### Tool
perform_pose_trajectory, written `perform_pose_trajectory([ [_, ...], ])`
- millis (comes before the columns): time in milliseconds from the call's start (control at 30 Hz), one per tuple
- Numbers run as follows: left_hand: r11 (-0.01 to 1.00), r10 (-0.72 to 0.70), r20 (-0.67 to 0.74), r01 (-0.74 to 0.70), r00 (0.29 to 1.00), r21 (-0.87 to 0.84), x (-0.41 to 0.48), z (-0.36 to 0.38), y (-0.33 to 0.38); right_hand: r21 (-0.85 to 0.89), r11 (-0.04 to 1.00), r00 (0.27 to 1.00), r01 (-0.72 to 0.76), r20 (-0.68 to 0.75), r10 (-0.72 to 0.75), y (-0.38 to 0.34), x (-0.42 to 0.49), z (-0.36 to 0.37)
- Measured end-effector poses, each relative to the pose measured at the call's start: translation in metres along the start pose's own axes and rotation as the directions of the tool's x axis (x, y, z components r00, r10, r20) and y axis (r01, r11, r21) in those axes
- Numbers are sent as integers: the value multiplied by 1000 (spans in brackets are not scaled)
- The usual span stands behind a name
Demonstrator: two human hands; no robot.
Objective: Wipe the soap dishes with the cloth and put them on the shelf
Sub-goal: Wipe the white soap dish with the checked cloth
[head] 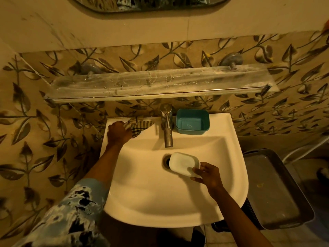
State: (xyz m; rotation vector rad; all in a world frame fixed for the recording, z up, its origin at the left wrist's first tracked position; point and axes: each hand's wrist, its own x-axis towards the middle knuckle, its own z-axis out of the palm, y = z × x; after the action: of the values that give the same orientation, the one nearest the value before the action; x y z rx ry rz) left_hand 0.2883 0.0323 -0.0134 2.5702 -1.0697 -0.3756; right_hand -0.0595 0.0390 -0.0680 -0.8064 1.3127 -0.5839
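My right hand (pixel 207 173) holds a white soap dish (pixel 183 163) by its near edge, above the sink bowl close to the drain (pixel 166 161). My left hand (pixel 119 132) grips a striped cloth (pixel 140 126) lying on the sink's back left ledge. A teal soap dish (pixel 192 122) stands on the back right ledge, just right of the tap (pixel 167 124). The glass shelf (pixel 160 84) on the wall above the sink carries nothing and looks smeared.
The white sink (pixel 236 175) fills the middle of the view. A dark grey bin (pixel 274 189) with a flat lid stands to its right. Leaf-patterned tiles cover the wall, and a mirror's lower edge (pixel 151 6) shows at the top.
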Motion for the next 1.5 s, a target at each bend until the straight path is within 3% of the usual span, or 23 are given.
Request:
perform_pose_trajectory([
  [100,907,-127,56,139,990,-397,-12,-6,1,9,1000,1000,-19,15,19,1,0,2],
  [200,615,-211,216,302,953,-729,-37,-7,1,43,998,997,-52,51,50,1,-3,4],
  [267,424,-181,302,351,936,-835,-61,-2,-3,100,991,991,-93,109,82,2,-5,6],
  [300,377,-151,330,363,932,-852,-75,0,-5,141,981,983,-130,147,110,1,-7,6],
  [400,335,-125,370,390,920,-858,-118,13,-8,261,934,947,-246,271,174,1,-12,7],
  [467,351,-146,360,389,921,-852,-144,21,-6,310,903,927,-296,322,193,0,-15,6],
  [567,481,-207,265,334,942,-811,-173,25,6,327,880,894,-345,400,202,1,-18,4],
  [733,650,-119,157,196,980,-734,-198,21,32,306,884,869,-353,458,188,2,-24,8],
  [867,819,-77,25,77,997,-569,-215,24,59,341,885,880,-318,455,141,2,-30,12],
  [967,906,-30,106,72,994,-417,-224,38,78,343,890,841,-299,536,76,1,-37,17],
  [1067,901,-71,302,191,951,-390,-229,49,90,261,938,815,-228,578,37,3,-43,20],
  [1200,889,-29,403,208,915,-408,-230,53,93,197,965,843,-174,536,43,6,-42,15],
  [1333,867,204,366,6,908,-498,-245,56,104,316,918,851,-241,524,43,-5,-36,8],
  [1433,839,401,354,-183,845,-512,-250,60,113,471,821,869,-323,491,60,-11,-31,1],
  [1500,830,475,367,-268,800,-489,-244,60,110,477,821,882,-314,466,66,-12,-29,-3],
])
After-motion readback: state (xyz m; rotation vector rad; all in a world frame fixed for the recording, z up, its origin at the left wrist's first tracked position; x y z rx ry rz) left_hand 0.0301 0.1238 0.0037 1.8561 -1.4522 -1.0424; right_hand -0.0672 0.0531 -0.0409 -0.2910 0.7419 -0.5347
